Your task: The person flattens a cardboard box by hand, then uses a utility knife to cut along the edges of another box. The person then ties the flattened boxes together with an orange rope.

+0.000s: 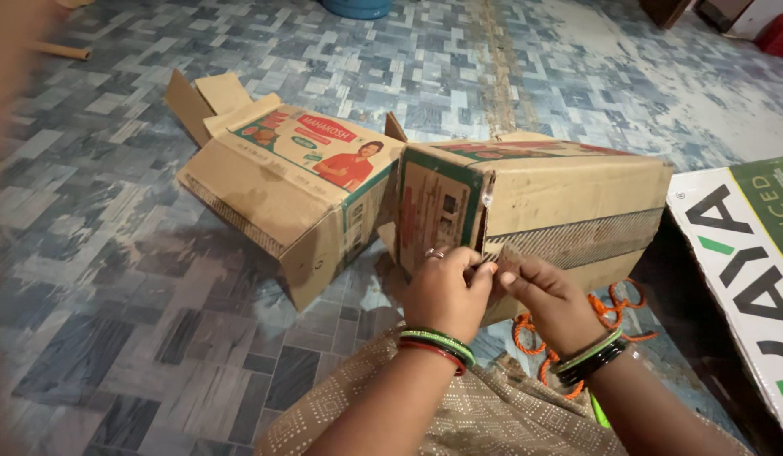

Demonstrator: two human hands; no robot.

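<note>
- The near carton [568, 211] is a brown corrugated cardboard box lying on its side on the floor, its printed end panel with a green border turned toward the person and its long plain face crossed by a strip of clear, worn packing tape
- The left hand [442, 291] is curled closed against the carton's lower front corner, fingers bent, a ring on one finger and green and red bangles at the wrist
- The right hand [552, 300] pinches a small loose tab of tape or torn card at the same corner, thumb and forefinger closed on it; green and dark bangles sit on that wrist
- The two hands are touching or nearly touching each other at the corner seam
- What is inside the near carton cannot be told, since its visible faces are closed
- A second carton [290, 190], also printed corrugated cardboard, lies on its side just beside and to the left of the first, its far flaps standing open; its inside is hidden
- An orange cord [615, 304] lies coiled on the floor under and beside the near carton
- The floor [138, 279] is a smooth, worn surface patterned in blue-grey rectangular blocks
- A flat white and green printed board [737, 253] lies at the right edge
- Brown patterned cloth [484, 414] covers the person's lap
</note>
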